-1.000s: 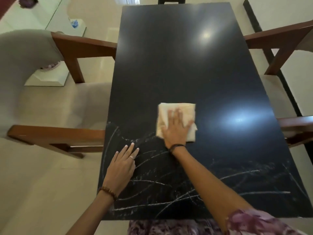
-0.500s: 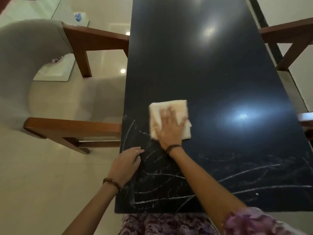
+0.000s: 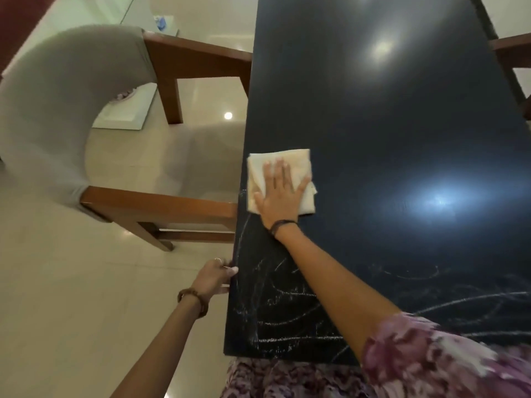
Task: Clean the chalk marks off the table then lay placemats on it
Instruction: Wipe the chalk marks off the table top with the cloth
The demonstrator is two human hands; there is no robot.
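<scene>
On the dark table (image 3: pixel 373 116), close to its left edge, a folded cream cloth (image 3: pixel 301 165) lies flat under the right hand (image 3: pixel 280 193). That hand presses down on the cloth with its fingers straight and slightly spread, the thumb angled out to the right; nothing is curled around the fabric. A dark band sits on the right wrist, and the forearm runs back toward a purple patterned sleeve (image 3: pixel 436 357) at the lower right.

White chalk marks (image 3: pixel 287 294) cover the near end of the table, from the left edge across to the right side, as loose curves and long strokes. They begin just below the cloth and reach almost to the near edge. The far part of the tabletop shows no chalk, only 2 bright light reflections.

The left hand (image 3: pixel 214 278) is at the table's left edge, beside the chalked area. Its fingers look bent against the edge, but how far they wrap under it is hidden, so I cannot tell whether it grips the edge or just rests there. A beaded bracelet (image 3: pixel 192 297) circles the left wrist.

Beside the table on the left stands a wooden armchair (image 3: pixel 184 56) with a grey padded back, its arms pointing toward the table. Another wooden chair arm (image 3: pixel 511 53) shows at the right edge. The floor (image 3: pixel 71 282) is pale glossy tile.
</scene>
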